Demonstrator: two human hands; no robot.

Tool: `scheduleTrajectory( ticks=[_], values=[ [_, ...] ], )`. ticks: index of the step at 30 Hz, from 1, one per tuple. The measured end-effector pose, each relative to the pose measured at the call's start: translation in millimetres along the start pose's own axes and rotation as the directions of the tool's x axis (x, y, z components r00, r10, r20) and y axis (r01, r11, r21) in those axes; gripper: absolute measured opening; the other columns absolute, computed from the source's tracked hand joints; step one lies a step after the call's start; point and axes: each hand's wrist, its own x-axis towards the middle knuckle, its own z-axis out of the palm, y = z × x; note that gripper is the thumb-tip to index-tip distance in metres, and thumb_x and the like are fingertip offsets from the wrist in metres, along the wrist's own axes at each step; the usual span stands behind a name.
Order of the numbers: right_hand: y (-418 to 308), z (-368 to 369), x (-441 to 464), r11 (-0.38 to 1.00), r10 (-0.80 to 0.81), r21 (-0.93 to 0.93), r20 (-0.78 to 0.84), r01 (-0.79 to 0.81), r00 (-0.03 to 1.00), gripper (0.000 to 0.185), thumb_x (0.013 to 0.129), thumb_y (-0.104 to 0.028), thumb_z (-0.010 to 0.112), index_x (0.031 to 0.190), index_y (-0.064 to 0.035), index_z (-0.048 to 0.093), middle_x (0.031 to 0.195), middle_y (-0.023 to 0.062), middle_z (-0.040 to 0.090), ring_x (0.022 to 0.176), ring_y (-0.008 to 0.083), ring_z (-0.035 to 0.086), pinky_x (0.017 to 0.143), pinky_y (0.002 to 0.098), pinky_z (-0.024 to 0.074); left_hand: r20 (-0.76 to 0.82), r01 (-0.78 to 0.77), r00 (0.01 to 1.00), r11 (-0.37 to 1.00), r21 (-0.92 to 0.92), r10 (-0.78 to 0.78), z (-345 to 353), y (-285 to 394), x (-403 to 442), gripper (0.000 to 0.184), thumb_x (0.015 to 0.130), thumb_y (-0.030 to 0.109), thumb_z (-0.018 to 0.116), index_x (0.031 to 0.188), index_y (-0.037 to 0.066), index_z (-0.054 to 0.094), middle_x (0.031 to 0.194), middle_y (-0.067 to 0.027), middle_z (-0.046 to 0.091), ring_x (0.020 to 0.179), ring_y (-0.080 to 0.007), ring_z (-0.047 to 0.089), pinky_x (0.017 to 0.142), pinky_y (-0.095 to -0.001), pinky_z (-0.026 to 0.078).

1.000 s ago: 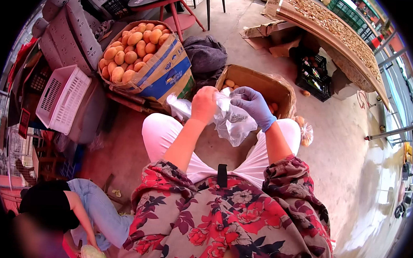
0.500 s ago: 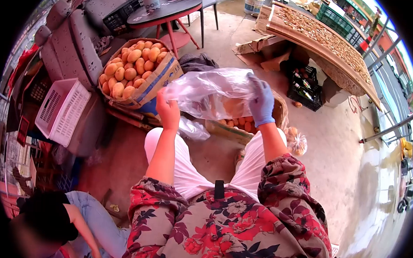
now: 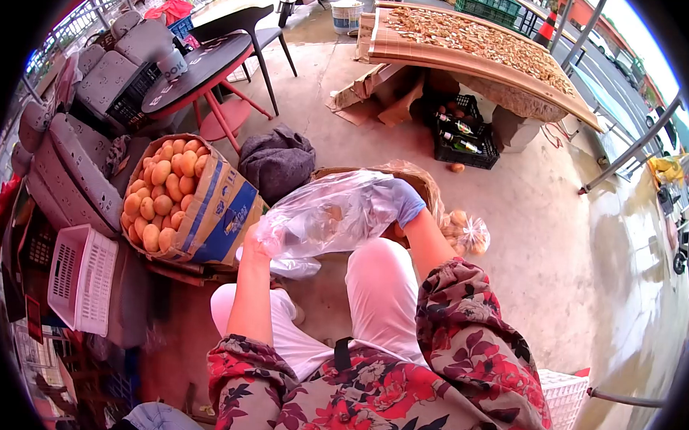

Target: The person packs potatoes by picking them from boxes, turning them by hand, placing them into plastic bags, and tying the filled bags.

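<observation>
Bag (image 3: 325, 214) near box (image 3: 427, 182) | left hand (image 3: 259, 242) holds one end | right hand (image 3: 409, 201) holds the other | best pull softly, as it may rip

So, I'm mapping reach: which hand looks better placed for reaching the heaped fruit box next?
Probably the left hand: it is nearer the box; the right hand is at the plastic bag's other end.

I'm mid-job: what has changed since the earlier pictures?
The plastic bag, bunched at first, is now spread wide between the left hand and the gloved right hand, hiding much of the smaller carton. The view has swung right, leaving only part of another person's jeans at the bottom edge. Both hands kept the bag; the heaped fruit carton stayed put.
</observation>
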Motion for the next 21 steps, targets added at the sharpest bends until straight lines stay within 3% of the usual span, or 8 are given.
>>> scheduleTrajectory(
  ticks=[1, 3, 5, 7, 10, 11, 16, 21],
  values=[
    [-19, 39, -52, 0.95, -0.008, -0.314, -0.021, 0.001, 1.0, 0.015, 0.084, -0.012, 0.053, 0.094, -0.0029, 0.061, 0.081, 0.007, 0.062, 0.068, 0.0204, 0.06, 0.063, 0.0321, 0.0514, 0.144, 0.021, 0.989, 0.998, 0.051, -0.028, 4, 3, 1, 0.02, 0.089, 0.013, 0.045, 0.094, -0.001, 0.059, 0.085, -0.0118, 0.062, 0.073, -0.0238, 0.061, 0.065, -0.0362, 0.053],
    [-13, -16, 5, 0.957, -0.055, -0.267, 0.225, 0.116, 0.973, 0.016, 0.086, -0.011, 0.052, 0.096, -0.0014, 0.06, 0.08, 0.0052, 0.062, 0.066, 0.0191, 0.06, 0.058, 0.029, 0.0514, 0.403, 0.059, 0.908, 0.987, 0.148, -0.115, 13, 8, 7, 0.02, 0.089, 0.016, 0.047, 0.093, 0.0, 0.059, 0.083, -0.0106, 0.061, 0.073, -0.0244, 0.06, 0.065, -0.0367, 0.052],
    [-39, 22, -32, 0.961, -0.275, 0.044, 0.076, 0.272, 0.958, 0.015, 0.087, -0.008, 0.049, 0.094, -0.0013, 0.06, 0.078, 0.0055, 0.062, 0.062, 0.0164, 0.059, 0.051, 0.0232, 0.0474, -0.015, -0.082, 0.996, 0.969, 0.231, 0.088, 90, 0, -23, 0.024, 0.09, 0.023, 0.048, 0.091, 0.002, 0.059, 0.08, -0.0081, 0.059, 0.075, -0.0239, 0.06, 0.067, -0.0374, 0.052],
    [-59, 15, 12, 0.997, 0.062, 0.042, -0.051, -0.06, 0.997, 0.011, 0.087, -0.007, 0.051, 0.087, -0.0025, 0.061, 0.072, 0.0042, 0.06, 0.056, 0.0121, 0.055, 0.046, 0.0194, 0.0412, 0.117, -0.143, 0.984, 0.987, 0.079, 0.133, 65, 5, 2, 0.03, 0.091, 0.031, 0.049, 0.095, 0.003, 0.059, 0.083, -0.0075, 0.061, 0.081, -0.0238, 0.061, 0.071, -0.0372, 0.052],
    [-76, 2, 41, 0.994, -0.064, -0.099, -0.069, 0.057, 0.996, 0.006, 0.085, -0.007, 0.056, 0.081, -0.0035, 0.059, 0.063, 0.001, 0.054, 0.049, 0.0086, 0.048, 0.041, 0.0234, 0.0383, -0.025, -0.102, 0.994, 0.989, 0.104, 0.105, 81, -3, 13, 0.034, 0.091, 0.035, 0.049, 0.1, 0.004, 0.057, 0.091, -0.0087, 0.062, 0.085, -0.024, 0.06, 0.076, -0.0376, 0.051],
    [-78, -28, 63, 0.988, -0.005, -0.157, 0.025, 0.009, 1.0, 0.008, 0.085, -0.009, 0.056, 0.083, -0.0034, 0.06, 0.067, 0.0028, 0.057, 0.051, 0.0106, 0.052, 0.042, 0.0238, 0.0409, -0.032, -0.03, 0.999, 0.994, 0.108, 0.034, 73, -10, 25, 0.035, 0.091, 0.036, 0.049, 0.102, 0.004, 0.056, 0.093, -0.0094, 0.062, 0.087, -0.0244, 0.06, 0.078, -0.0379, 0.05],
    [-38, -81, 96, 0.988, 0.15, -0.005, -0.176, -0.153, 0.973, 0.011, 0.085, -0.014, 0.057, 0.087, -0.0036, 0.061, 0.076, 0.0074, 0.063, 0.06, 0.016, 0.06, 0.052, 0.0238, 0.0491, -0.116, 0.205, 0.973, 0.978, 0.047, -0.199, 5, -88, 102, 0.049, 0.095, 0.04, 0.035, 0.121, 0.001, 0.047, 0.117, -0.0165, 0.055, 0.108, -0.0316, 0.052, 0.093, -0.0439, 0.043],
    [-11, -104, 87, 0.999, 0.004, -0.046, 0.039, -0.003, 0.999, 0.038, 0.083, -0.029, 0.061, 0.112, -0.0059, 0.054, 0.1, 0.0066, 0.06, 0.089, 0.0191, 0.058, 0.082, 0.0319, 0.0463, -0.351, 0.197, 0.915, 0.979, -0.043, -0.199, -11, -115, 127, 0.054, 0.095, 0.045, 0.027, 0.125, 0.003, 0.042, 0.125, -0.0158, 0.049, 0.114, -0.0338, 0.047, 0.096, -0.0493, 0.038]
  ],
)
